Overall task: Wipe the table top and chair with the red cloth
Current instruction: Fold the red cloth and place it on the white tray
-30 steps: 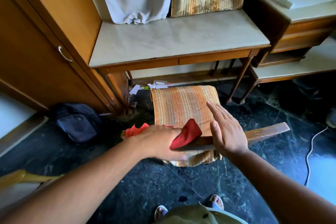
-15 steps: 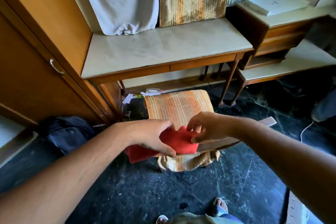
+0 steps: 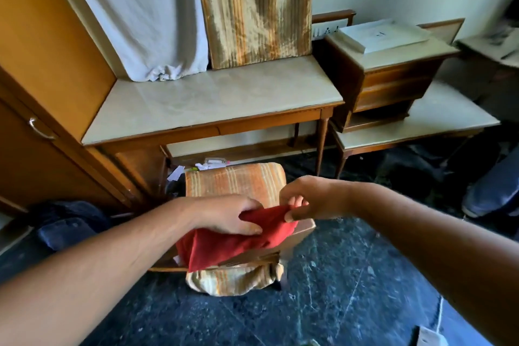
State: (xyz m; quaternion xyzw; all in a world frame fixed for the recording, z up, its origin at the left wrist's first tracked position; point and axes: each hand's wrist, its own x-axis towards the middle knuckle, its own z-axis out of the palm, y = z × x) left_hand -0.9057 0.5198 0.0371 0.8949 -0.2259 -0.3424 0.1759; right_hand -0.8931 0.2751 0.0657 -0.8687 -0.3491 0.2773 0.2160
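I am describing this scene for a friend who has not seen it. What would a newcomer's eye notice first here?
First the red cloth, bright at the centre, pinched by the left hand and the right hand over the chair with its orange striped seat. Behind stands the pale table top, with a white sheet and a striped cushion leaning at its back.
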